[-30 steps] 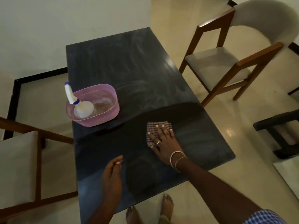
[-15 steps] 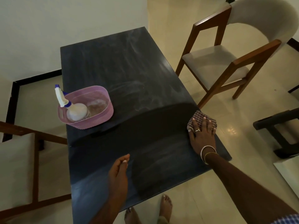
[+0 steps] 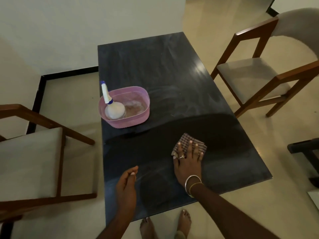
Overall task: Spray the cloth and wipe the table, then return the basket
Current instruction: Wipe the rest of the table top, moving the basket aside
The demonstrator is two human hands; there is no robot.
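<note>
A checked cloth (image 3: 185, 141) lies flat on the dark table (image 3: 155, 69), near its front half. My right hand (image 3: 189, 161) presses on the cloth with straight, spread fingers. My left hand (image 3: 126, 187) hovers over the table's near left part with loosely bent fingers, holding nothing. A pink basket (image 3: 136, 119) stands at the table's left edge. Inside it leans a white spray bottle (image 3: 113, 107) with a blue-tipped nozzle pointing up and left.
Wooden chairs with pale seats stand on both sides: one chair (image 3: 31, 157) at the left, another chair (image 3: 259, 76) at the right rear. A dark piece of furniture (image 3: 305, 149) sits at the right edge. My bare feet (image 3: 165, 226) are below the table's near edge.
My right hand slid the cloth out to the table's right edge and now back toward the middle. My left hand stayed over the near left part.
</note>
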